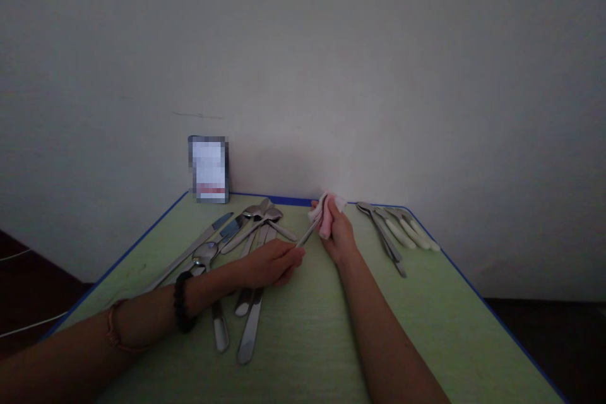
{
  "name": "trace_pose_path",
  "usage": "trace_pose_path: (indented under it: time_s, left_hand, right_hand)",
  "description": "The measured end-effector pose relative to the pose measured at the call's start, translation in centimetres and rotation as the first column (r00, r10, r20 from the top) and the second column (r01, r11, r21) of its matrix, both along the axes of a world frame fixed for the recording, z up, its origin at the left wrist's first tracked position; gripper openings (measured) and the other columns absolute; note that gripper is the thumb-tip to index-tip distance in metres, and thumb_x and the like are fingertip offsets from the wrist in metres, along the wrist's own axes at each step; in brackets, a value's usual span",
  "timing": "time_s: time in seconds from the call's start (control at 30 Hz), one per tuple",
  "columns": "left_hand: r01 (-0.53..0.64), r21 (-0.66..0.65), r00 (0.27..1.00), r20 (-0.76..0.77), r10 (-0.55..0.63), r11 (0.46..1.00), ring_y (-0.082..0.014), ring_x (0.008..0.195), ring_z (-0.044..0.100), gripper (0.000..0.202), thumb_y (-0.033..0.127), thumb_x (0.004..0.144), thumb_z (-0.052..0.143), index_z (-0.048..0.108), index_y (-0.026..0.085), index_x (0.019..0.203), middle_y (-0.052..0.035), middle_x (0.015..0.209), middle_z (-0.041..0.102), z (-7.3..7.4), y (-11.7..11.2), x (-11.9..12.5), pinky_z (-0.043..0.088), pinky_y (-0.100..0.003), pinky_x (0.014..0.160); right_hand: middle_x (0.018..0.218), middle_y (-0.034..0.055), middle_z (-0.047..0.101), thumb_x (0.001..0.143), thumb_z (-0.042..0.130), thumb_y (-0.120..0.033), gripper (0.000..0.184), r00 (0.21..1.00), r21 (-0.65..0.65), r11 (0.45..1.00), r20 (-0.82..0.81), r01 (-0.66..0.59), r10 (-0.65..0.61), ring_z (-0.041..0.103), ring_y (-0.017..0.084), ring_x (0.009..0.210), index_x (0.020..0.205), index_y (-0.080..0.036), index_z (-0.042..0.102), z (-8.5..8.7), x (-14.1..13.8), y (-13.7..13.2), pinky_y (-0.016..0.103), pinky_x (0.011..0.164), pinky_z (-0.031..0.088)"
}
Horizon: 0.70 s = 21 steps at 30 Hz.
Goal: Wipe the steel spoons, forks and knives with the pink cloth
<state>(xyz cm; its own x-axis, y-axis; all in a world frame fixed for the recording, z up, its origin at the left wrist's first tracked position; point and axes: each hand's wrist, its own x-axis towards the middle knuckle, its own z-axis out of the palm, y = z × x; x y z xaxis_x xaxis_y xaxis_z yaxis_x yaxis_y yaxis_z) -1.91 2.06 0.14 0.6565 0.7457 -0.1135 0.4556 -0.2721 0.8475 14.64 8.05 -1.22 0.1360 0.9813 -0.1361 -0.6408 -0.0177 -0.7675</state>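
From here I see a green table with blue edging; at its far left corner stands a lit device, blurred over. Behind the table rises a grey wall, a thin mark above that corner. Dark floor shows left of the table.

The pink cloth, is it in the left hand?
No, the right hand holds the pink cloth, while the left hand grips a metal utensil.

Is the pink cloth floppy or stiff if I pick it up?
Probably floppy: the pink cloth bends in soft folds inside the right hand. It's likely light too, since it's small enough to bunch up there. It probably wouldn't roll, because it looks crumpled, not round.
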Motion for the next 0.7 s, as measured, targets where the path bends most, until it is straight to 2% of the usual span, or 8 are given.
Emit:
trace_pose_path:
  time_s: [0.23, 0.37, 0.47, 0.6, 0.7]
  left_hand:
    - [0.035, -0.083, 0.985, 0.172, -0.020, 0.996, -0.0116, 0.047, 0.039, 0.042, 0.042, 0.096, 0.025, 0.043, 0.021, 0.064, 0.0044, 0.051, 0.044, -0.5, 0.2, -0.2, 0.036, -0.024, 0.052]
    - [0.048, 0.010, 0.997, 0.064, -0.048, 0.999, -0.0114, 0.049, 0.042, 0.042, 0.040, 0.098, 0.024, 0.045, 0.021, 0.068, 0.0050, 0.051, 0.046, -0.2, 0.1, -0.2, 0.039, -0.024, 0.058]
    - [0.062, 0.087, 0.998, 0.013, -0.063, 0.994, -0.0116, 0.051, 0.045, 0.039, 0.038, 0.098, 0.023, 0.049, 0.020, 0.075, 0.0058, 0.051, 0.047, 0.0, 0.0, 0.0, 0.041, -0.024, 0.063]
    - [0.016, 0.047, 1.000, 0.017, -0.017, 0.999, -0.0118, 0.049, 0.043, 0.037, 0.038, 0.097, 0.022, 0.050, 0.020, 0.080, 0.0060, 0.051, 0.046, 0.1, 0.1, 0.1, 0.039, -0.023, 0.057]
    - [0.008, 0.046, 1.000, 0.029, -0.010, 0.999, -0.0118, 0.049, 0.043, 0.037, 0.039, 0.097, 0.024, 0.050, 0.020, 0.079, 0.0057, 0.051, 0.046, 0.0, 0.2, 0.1, 0.039, -0.023, 0.056]
  right_hand:
    - [0.068, 0.0003, 0.072, 0.085, 0.064, -0.033, 0.017, 0.992, -0.002, 0.994, -0.070, 0.105, -0.105, 0.063, 0.009, 0.058, 0.082, -0.016, 0.067, -0.1, 0.1, 0.3, 0.018, 0.059, 0.051]
    - [0.067, 0.0011, 0.072, 0.086, 0.063, -0.034, 0.021, 0.991, -0.018, 0.995, -0.080, 0.102, -0.103, 0.064, 0.009, 0.060, 0.079, -0.015, 0.067, 0.2, 0.2, 0.2, 0.017, 0.061, 0.052]
    - [0.073, 0.0039, 0.073, 0.079, 0.070, -0.041, 0.027, 1.000, -0.005, 1.000, -0.018, 0.001, -0.001, 0.066, 0.012, 0.064, 0.080, -0.015, 0.069, 0.3, 0.1, -0.1, 0.021, 0.065, 0.054]
    - [0.071, 0.0071, 0.073, 0.068, 0.076, -0.051, 0.041, 0.958, 0.041, 0.970, 0.173, -0.241, 0.231, 0.063, 0.013, 0.060, 0.076, -0.012, 0.071, 0.1, 0.2, -0.7, 0.022, 0.058, 0.050]
    - [0.070, 0.0068, 0.073, 0.063, 0.078, -0.053, 0.044, 0.922, 0.048, 0.941, 0.220, -0.336, 0.318, 0.061, 0.011, 0.057, 0.074, -0.011, 0.071, 0.0, 0.3, -1.0, 0.021, 0.056, 0.047]
